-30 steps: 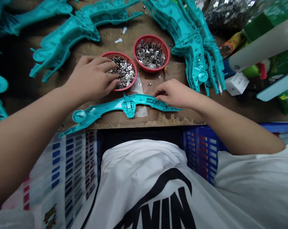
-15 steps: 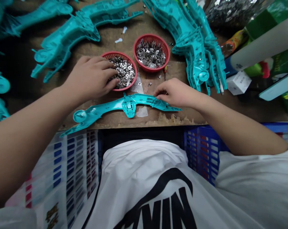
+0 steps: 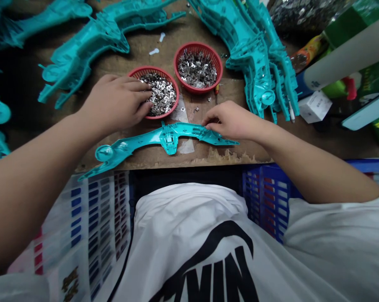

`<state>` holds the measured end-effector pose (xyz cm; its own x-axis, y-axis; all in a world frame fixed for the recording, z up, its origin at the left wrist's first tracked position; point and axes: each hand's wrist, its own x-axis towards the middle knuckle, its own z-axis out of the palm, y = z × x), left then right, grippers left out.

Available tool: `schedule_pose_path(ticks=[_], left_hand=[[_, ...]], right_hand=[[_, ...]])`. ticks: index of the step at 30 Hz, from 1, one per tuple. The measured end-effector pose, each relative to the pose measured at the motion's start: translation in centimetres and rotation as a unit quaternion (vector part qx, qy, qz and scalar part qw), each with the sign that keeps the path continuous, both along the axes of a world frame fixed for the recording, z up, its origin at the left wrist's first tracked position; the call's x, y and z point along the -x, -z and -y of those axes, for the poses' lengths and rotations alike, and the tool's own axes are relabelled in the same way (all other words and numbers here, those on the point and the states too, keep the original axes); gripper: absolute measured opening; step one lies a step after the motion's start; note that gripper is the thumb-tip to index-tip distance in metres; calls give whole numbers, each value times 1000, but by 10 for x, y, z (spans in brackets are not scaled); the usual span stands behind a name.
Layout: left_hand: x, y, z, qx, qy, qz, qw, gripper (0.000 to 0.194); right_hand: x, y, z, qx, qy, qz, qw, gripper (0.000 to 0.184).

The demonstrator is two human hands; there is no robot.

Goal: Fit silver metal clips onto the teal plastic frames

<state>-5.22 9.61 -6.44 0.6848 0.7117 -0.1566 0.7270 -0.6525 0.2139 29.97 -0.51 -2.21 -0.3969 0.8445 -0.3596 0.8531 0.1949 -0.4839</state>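
The **left hand** [image 3: 114,102] lies palm-down with its fingers slightly spread, the **fingertips** [image 3: 142,94] resting in the **bright metal stampings** [image 3: 161,94] of a **red plastic basket** [image 3: 173,110]; whether they hold any piece cannot be told. The **right hand** [image 3: 230,121] is angled inward, its fingers curled close together, with the **index fingertip** [image 3: 206,124] on the upper edge of a **teal molded plastic part** [image 3: 169,140]; whether they are clamped on it cannot be told. That part lies just below the right fingers, and its far end extends left past the left hand and over the **frayed edge of the wooden workbench** [image 3: 227,157]. Risk: pressure from the right fingers could pivot the part, and its overhanging end could then drop off the edge. Risk: a sideways sweep of the left fingers could tip the basket or spill stampings. **Loose metal pieces** [image 3: 182,108] beyond the right fingers could also be brushed away. A **second red basket** [image 3: 198,92] stands beyond the left fingertips, and **stacked teal parts** [image 3: 258,63] stand beyond the right hand.
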Motion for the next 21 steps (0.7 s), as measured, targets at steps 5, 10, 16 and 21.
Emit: schedule_pose_path(ticks=[5, 10, 16, 21], left_hand=[[-4, -4, 2, -8, 2, -14, 1000, 95], [-5, -4, 2, -12, -10, -17, 1000, 96], [3, 2, -4, -5, -24, 87, 996, 72], [1, -2, 2, -13, -126, 166, 978, 64]], right_hand=[[0, -1, 0, 7, 1, 0, 1000, 34], [1, -3, 0, 7, 0, 0, 1000, 33], [-1, -1, 0, 6, 0, -7, 1000, 35], [-3, 0, -1, 9, 6, -10, 1000, 29]])
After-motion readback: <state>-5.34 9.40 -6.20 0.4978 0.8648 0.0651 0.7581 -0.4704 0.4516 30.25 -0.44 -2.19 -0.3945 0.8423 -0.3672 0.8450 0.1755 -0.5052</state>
